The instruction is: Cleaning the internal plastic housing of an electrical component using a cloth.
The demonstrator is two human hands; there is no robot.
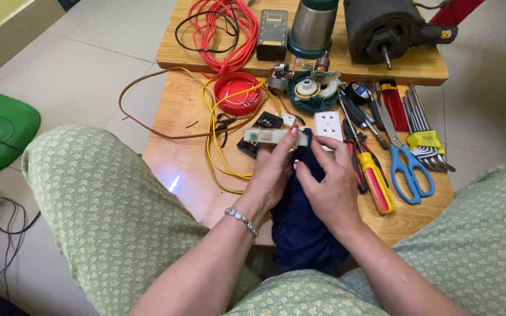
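Low wooden table carries scattered tools. Left hand grips a pale plastic strip by its fingers, above the table edge; right hand presses a dark blue cloth against it. Support the strip firmly; wipe with short, even strokes.

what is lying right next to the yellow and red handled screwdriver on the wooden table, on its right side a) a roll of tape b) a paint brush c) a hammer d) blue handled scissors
d, the blue handled scissors lie just right of the yellow and red handled screwdriver on the wooden table.
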